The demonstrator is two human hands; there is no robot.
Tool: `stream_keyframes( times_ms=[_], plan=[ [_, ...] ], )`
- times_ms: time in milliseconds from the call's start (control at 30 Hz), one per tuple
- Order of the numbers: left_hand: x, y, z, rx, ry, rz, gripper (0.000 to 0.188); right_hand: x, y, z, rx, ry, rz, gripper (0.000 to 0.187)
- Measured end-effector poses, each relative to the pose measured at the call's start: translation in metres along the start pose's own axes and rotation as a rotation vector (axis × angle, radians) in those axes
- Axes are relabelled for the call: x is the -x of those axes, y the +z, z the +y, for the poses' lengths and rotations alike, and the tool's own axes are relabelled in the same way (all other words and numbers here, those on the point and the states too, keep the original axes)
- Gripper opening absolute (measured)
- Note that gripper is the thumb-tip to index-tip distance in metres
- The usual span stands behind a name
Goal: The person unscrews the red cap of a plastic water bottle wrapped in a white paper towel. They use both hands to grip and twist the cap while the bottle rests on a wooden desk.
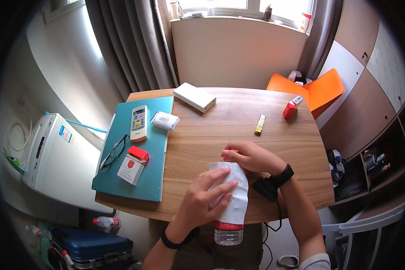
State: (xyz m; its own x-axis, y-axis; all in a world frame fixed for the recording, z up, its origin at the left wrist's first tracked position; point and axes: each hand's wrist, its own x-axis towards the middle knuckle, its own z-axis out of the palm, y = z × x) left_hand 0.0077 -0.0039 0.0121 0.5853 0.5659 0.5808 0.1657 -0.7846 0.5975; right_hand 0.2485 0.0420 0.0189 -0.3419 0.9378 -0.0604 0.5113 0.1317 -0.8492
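A clear plastic bottle (228, 237) with a red label lies at the table's near edge, its base toward me. White tissue paper (239, 198) covers most of it. My left hand (204, 198) is over the tissue, fingers apart and bent around the covered bottle, gripping it through the paper. Just beyond the tissue's far end is my right hand (252, 156), its fingers curled closed. A bit of red shows at those fingertips, too small to name. The bottle's neck is hidden. A black wristband with a cabled black device (266, 189) sits at my right wrist.
A teal folder (155, 180) at left bears a remote control (139, 123), tissue pack (165, 120), glasses (114, 153) and cigarette pack (132, 166). Farther off are a white box (194, 96), yellow lighter (260, 124) and red-white carton (291, 107). An orange chair (324, 90) stands behind.
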Motion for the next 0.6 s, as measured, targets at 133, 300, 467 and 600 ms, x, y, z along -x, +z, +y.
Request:
stream_keyframes(
  times_ms=[133,300,467,600],
  plan=[
    [0.001,0.002,0.0,-0.011,0.05,-0.01,0.034,0.001,-0.001,0.001,0.014,-0.082,0.003,0.045],
    [0.004,0.004,-0.002,-0.02,-0.114,0.066,0.034,0.003,-0.004,-0.023,0.074,0.124,-0.07,0.046],
    [0.002,0.002,-0.003,-0.034,-0.04,0.054,0.035,0.002,0.0,-0.015,0.066,0.024,-0.01,0.047],
    [0.002,0.0,0.0,-0.047,0.043,0.008,0.033,0.003,-0.002,-0.014,0.084,0.006,-0.021,0.047]
  ],
)
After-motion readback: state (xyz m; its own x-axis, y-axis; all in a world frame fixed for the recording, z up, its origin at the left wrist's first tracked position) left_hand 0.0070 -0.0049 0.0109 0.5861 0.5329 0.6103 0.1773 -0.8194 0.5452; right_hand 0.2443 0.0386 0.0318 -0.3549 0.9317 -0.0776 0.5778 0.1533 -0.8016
